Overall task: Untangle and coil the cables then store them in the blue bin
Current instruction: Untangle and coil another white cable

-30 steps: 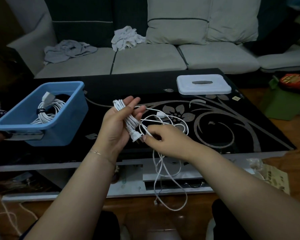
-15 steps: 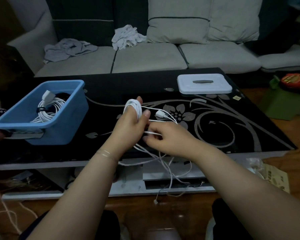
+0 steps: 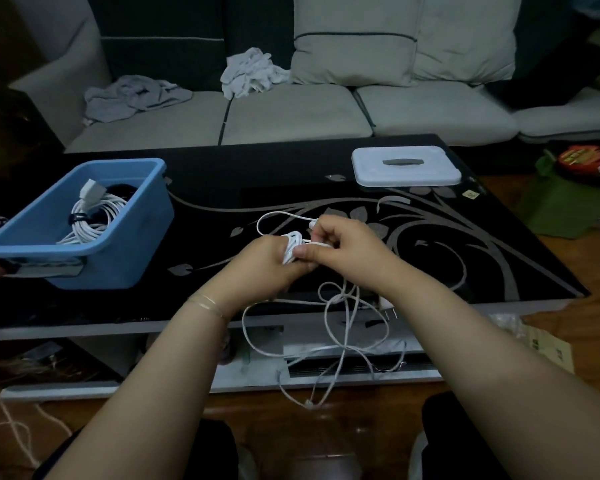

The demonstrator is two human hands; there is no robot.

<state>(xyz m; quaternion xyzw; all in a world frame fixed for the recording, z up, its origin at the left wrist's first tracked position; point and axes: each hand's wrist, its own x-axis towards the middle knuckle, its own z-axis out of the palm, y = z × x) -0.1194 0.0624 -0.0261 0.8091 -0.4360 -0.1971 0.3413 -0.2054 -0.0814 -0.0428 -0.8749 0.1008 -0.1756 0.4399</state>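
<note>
- Compared with a moment ago, the two hands are closer together and a little lower over the table, and more of the loose cable now hangs below the table edge than before.
- The left hand [image 3: 267,263] has its fingers curled around a small bundle of white cable [image 3: 291,249]; the coiled loops stick out just above the fist, between both hands.
- The right hand [image 3: 343,245] touches the left one; its thumb and fingers pinch the same cable just beside the bundle, and a white connector [image 3: 313,224] shows at its fingertips.
- From the connector a thin loop goes up and to the left over the black table [image 3: 499,271], then comes back to the bundle.
- The rest of the cable falls from under the hands as tangled loose loops [image 3: 347,327] in front of the table edge; its far end is near the wooden floor.
- The blue bin [image 3: 118,251] stands on the left part of the table, well apart from the hands. Inside lies a coiled white cable [image 3: 90,216] with a dark tie around it.
- A white lid [image 3: 406,166] lies flat on the far right part of the table.
- Behind the table is a grey sofa [image 3: 291,116] with crumpled cloths [image 3: 250,72] on the seat.
</note>
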